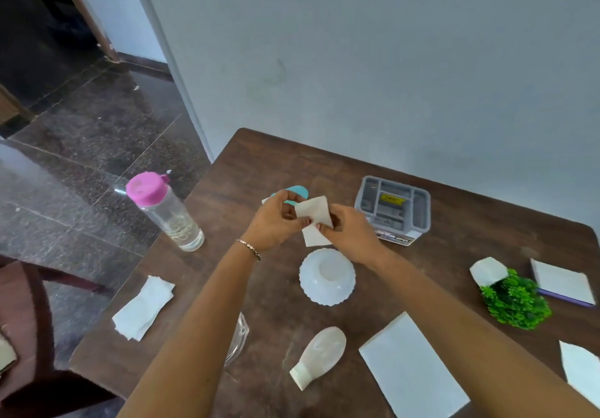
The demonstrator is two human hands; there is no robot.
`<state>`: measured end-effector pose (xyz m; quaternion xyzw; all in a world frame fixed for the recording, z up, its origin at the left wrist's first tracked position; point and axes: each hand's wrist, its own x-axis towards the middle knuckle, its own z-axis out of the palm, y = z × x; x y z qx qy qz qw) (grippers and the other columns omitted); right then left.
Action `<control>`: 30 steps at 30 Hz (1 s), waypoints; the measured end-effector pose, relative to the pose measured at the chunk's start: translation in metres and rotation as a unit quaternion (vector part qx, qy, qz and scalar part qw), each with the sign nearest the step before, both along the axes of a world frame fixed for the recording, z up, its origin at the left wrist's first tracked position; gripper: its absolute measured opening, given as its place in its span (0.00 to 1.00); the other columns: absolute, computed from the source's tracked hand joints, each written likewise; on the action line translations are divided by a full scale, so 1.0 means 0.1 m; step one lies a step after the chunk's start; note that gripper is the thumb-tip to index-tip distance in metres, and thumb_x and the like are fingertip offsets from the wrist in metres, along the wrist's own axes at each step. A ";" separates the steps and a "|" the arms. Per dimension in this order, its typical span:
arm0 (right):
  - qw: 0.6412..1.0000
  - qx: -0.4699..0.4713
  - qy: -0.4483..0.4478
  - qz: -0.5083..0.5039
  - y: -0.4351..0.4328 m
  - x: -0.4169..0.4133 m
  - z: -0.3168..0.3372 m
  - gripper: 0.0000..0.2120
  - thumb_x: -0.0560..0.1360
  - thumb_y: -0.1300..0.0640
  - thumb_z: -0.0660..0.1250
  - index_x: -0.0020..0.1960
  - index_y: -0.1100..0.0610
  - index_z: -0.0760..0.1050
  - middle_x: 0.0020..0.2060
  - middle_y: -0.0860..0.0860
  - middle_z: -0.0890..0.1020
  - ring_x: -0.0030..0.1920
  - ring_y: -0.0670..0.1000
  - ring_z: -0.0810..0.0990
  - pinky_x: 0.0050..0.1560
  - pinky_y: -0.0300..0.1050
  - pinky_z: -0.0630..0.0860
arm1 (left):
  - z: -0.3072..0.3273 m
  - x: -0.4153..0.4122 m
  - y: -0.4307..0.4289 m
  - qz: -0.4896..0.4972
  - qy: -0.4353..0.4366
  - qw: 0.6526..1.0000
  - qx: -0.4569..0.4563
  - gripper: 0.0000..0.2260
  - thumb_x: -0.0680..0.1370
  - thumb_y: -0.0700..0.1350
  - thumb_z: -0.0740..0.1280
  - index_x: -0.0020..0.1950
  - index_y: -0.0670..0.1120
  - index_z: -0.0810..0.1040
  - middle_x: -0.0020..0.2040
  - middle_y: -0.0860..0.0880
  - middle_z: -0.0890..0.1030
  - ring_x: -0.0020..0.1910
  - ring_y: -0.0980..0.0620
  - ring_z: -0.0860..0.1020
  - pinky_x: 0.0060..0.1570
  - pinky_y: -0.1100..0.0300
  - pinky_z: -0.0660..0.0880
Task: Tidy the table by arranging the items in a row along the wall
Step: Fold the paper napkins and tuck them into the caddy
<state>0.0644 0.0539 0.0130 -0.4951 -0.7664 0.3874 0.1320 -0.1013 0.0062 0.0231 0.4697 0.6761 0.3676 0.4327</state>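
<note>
Both hands are pinching one small white paper square in mid-air over the desk.

I'm watching the left hand (276,223) and the right hand (349,234) both closing on the small white folded paper square (314,212), holding it up above the dark brown wooden desk (266,154), well short of the pale grey wall (389,60). My worry: pulling from both sides is risking a tear or a slip, and I'm judging that a drop could land it on the overturned white scalloped bowl (327,275) right below. The clear plastic bottle with the pink cap (168,213) is standing near the desk's left edge, so a sweeping elbow could tip it. A turquoise flat thing (297,190) is peeking out behind the fingers; I can't make out what it is. A clear glass object (238,341) is mostly hiding under the left forearm, and white sheets are running off the right edge.
</note>
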 end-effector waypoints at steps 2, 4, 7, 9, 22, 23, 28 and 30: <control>0.999 0.018 0.017 -0.046 0.13 0.24 0.09 0.19 0.75 0.54 0.68 0.65 0.55 0.73 0.58 0.52 0.81 0.55 0.52 0.80 0.57 0.47 0.78 | 0.11 0.21 0.19 -0.020 0.008 0.999 0.024 0.17 0.70 0.41 0.74 0.57 0.45 0.73 0.47 0.46 0.82 0.44 0.49 0.81 0.46 0.57 0.79; 0.996 0.018 0.030 -0.082 0.26 0.45 0.17 0.19 0.76 0.56 0.68 0.65 0.56 0.73 0.59 0.53 0.81 0.57 0.53 0.80 0.57 0.46 0.77 | 0.18 0.42 0.38 -0.039 0.024 0.998 0.046 0.16 0.71 0.42 0.73 0.57 0.43 0.76 0.48 0.49 0.82 0.45 0.53 0.81 0.48 0.59 0.79; 0.993 0.014 0.052 -0.109 0.43 0.74 0.22 0.19 0.74 0.60 0.69 0.65 0.57 0.73 0.59 0.53 0.81 0.59 0.53 0.80 0.59 0.48 0.77 | 0.20 0.70 0.64 -0.087 0.098 0.990 0.054 0.13 0.73 0.44 0.71 0.57 0.46 0.79 0.48 0.52 0.82 0.42 0.58 0.78 0.45 0.67 0.75; 0.992 0.033 0.038 -0.112 0.50 0.87 0.23 0.19 0.73 0.62 0.70 0.64 0.56 0.75 0.57 0.53 0.82 0.57 0.52 0.80 0.58 0.48 0.78 | 0.20 0.83 0.76 -0.107 0.125 0.985 0.048 0.14 0.74 0.45 0.70 0.59 0.45 0.78 0.50 0.50 0.82 0.44 0.57 0.78 0.46 0.67 0.73; 0.976 0.134 -0.152 -0.075 0.52 1.05 0.04 0.19 0.75 0.54 0.69 0.65 0.55 0.72 0.58 0.55 0.81 0.56 0.56 0.80 0.60 0.49 0.76 | -0.05 1.05 0.93 -0.139 0.220 0.965 0.029 0.11 0.75 0.46 0.69 0.55 0.43 0.78 0.56 0.44 0.80 0.46 0.50 0.77 0.56 0.54 0.77; 0.972 0.147 -0.171 -0.069 0.52 1.04 0.03 0.21 0.75 0.53 0.69 0.66 0.55 0.71 0.60 0.55 0.80 0.58 0.56 0.79 0.63 0.50 0.73 | -0.05 1.05 0.93 -0.138 0.223 0.964 0.030 0.12 0.75 0.47 0.69 0.55 0.43 0.79 0.55 0.44 0.80 0.46 0.50 0.76 0.56 0.55 0.77; 0.964 0.167 -0.197 -0.062 0.53 1.08 -0.04 0.22 0.74 0.50 0.70 0.65 0.53 0.72 0.59 0.54 0.80 0.59 0.54 0.78 0.66 0.49 0.68 | -0.05 1.08 0.94 -0.149 0.231 0.961 0.035 0.13 0.75 0.46 0.69 0.57 0.43 0.79 0.55 0.44 0.80 0.46 0.51 0.75 0.54 0.57 0.76; 0.967 0.170 -0.177 -0.064 0.51 1.10 -0.05 0.19 0.72 0.51 0.71 0.61 0.52 0.74 0.56 0.52 0.81 0.57 0.53 0.77 0.64 0.49 0.69 | -0.06 1.09 0.93 -0.152 0.232 0.960 0.039 0.13 0.75 0.47 0.69 0.57 0.44 0.80 0.55 0.45 0.80 0.45 0.53 0.75 0.53 0.57 0.76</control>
